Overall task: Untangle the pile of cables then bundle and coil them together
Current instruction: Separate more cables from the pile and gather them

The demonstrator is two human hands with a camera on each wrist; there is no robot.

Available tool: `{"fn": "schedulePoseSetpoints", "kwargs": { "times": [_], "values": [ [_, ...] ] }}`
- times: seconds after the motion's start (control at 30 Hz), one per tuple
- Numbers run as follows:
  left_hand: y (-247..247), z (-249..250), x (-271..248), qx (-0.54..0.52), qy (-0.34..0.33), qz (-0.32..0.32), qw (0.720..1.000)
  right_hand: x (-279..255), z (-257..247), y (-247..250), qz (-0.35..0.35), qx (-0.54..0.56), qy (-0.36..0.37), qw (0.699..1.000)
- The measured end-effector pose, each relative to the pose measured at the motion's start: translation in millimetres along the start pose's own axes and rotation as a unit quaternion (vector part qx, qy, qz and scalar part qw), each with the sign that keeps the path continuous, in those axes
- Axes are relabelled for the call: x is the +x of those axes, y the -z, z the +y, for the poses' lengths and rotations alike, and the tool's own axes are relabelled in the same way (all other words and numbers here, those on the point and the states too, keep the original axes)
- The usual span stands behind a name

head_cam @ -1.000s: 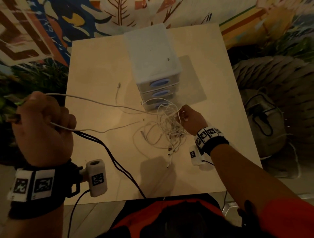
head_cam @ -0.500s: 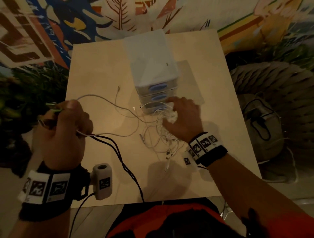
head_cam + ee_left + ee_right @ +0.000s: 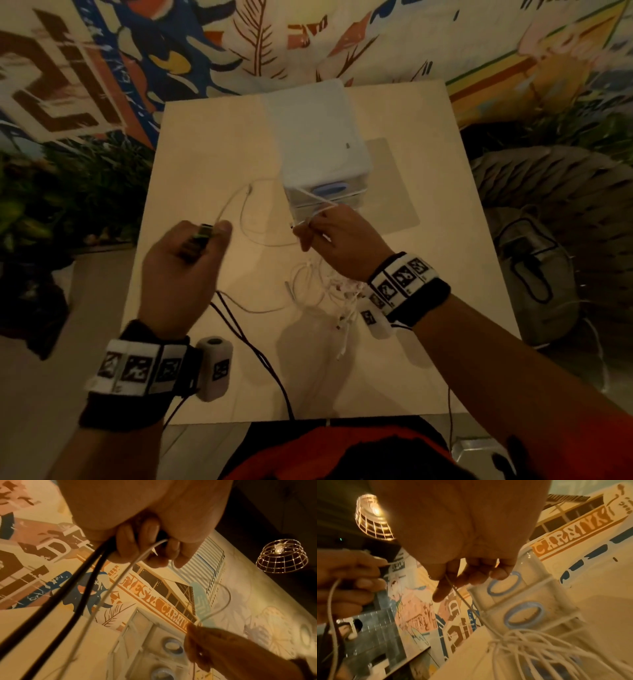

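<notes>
A tangle of white cables (image 3: 329, 291) lies on the pale table (image 3: 212, 154), under my right wrist. My right hand (image 3: 318, 233) is raised above it in front of the drawer unit. It pinches a thin white cable (image 3: 462, 599) that runs down into the tangle (image 3: 530, 646). My left hand (image 3: 191, 260) hovers over the table's left half. Its fingers are curled round two black cables (image 3: 82, 588), a white cable (image 3: 120, 577) and a dark plug (image 3: 205, 233). The black cables (image 3: 246, 339) trail off the front edge of the table.
A white plastic drawer unit (image 3: 318, 147) with blue handles stands at the back middle of the table. A loose white cable end (image 3: 250, 188) lies to its left. A grey bag (image 3: 534, 267) sits on the floor to the right, and plants (image 3: 68, 192) to the left.
My left hand has swung in from beyond the table's left edge to over the table, still gripping its cables. My right hand has risen from the tangle towards the drawers, drawing a white strand up.
</notes>
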State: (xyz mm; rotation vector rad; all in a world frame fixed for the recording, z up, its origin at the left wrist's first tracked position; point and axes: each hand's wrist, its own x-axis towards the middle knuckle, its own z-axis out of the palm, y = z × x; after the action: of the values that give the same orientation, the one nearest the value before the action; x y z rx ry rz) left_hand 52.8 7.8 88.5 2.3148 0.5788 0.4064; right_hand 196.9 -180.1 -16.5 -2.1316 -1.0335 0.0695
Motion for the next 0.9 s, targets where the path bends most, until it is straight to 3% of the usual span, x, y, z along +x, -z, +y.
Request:
{"fn": "schedulePoseSetpoints", "kwargs": {
  "times": [0.1, 0.2, 0.27, 0.33, 0.5, 0.67, 0.77, 0.9],
  "values": [
    [-16.2, 7.9, 0.3, -0.027, -0.055, -0.031, 0.998, 4.0, -17.6, 8.2, -0.001, 0.016, 0.020, 1.000],
    [-34.8, 16.8, 0.9, -0.008, -0.108, -0.117, 0.987, -0.2, -28.3, 3.5, -0.094, -0.065, 0.046, 0.992],
    [-47.3, 22.5, 3.3, 0.005, -0.094, -0.142, 0.985, -6.5, -31.8, -1.5, -0.125, -0.082, 0.032, 0.988],
    [-58.6, 21.3, 6.7, 0.038, -0.077, -0.151, 0.985, -12.5, -35.6, -4.7, -0.120, -0.020, 0.008, 0.993],
    [-66.1, 7.4, 13.1, 0.086, -0.010, -0.185, 0.979, -21.1, -33.8, -8.6, -0.103, -0.084, 0.084, 0.988],
    [-57.9, -4.7, 14.1, 0.114, -0.046, -0.260, 0.958, -25.7, -30.8, 6.5, -0.154, -0.056, -0.009, 0.986],
    [-52.4, -4.6, 12.5, 0.087, -0.091, -0.230, 0.965, -24.4, -18.2, 7.9, -0.182, -0.046, -0.054, 0.981],
    [-40.4, 12.0, 9.0, -0.025, -0.092, -0.151, 0.984, -29.3, 6.9, -3.3, -0.202, -0.033, -0.100, 0.974]
  ]
}}
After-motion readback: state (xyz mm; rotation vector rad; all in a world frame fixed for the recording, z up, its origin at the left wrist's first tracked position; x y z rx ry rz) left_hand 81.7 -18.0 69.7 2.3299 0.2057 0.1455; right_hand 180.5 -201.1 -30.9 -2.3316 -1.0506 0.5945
